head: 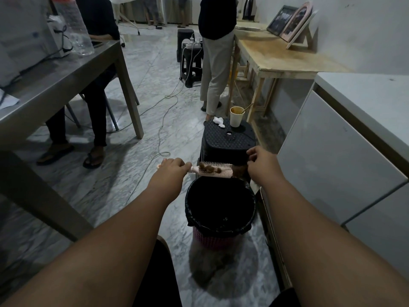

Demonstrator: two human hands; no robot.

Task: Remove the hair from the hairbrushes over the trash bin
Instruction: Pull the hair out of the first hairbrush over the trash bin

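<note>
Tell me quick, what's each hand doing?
Left hand: closed around the pink hairbrush handle.
Right hand: fingers pinched beside the brush tip; contents cannot be told.

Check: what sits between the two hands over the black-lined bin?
In the head view, the pink hairbrush with brown hair clumps spans from left hand toward right hand.

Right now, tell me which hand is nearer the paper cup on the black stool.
Right. The right hand sits at the stool's near edge, just below the paper cup. The left hand grips the hairbrush handle farther left.
</note>
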